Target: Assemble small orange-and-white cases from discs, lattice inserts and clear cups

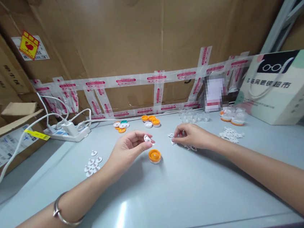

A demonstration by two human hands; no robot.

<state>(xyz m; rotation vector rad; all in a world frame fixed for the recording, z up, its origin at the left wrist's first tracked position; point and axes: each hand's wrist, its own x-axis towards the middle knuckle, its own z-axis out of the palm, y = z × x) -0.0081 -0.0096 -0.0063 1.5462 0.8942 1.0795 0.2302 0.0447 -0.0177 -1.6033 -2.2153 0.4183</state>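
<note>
My left hand point(129, 145) pinches a small white perforated piece point(147, 138) between thumb and fingers, just above the table. Below it sits a round orange cup with a white base point(154, 156). To the right, my right hand point(188, 136) reaches down with its fingers pressed together at some small white pieces point(171, 136) lying on the table. What its fingertips hold, if anything, is too small to tell. More white pieces point(192, 148) show under that hand.
White pegs point(94, 165) lie at the left. Orange and white rings point(121, 126), orange caps point(152, 118) and clear domes point(192, 115) line the back. White flat pieces point(231, 134) lie right, near a paper bag point(282, 93). A power strip point(74, 136) stands back left.
</note>
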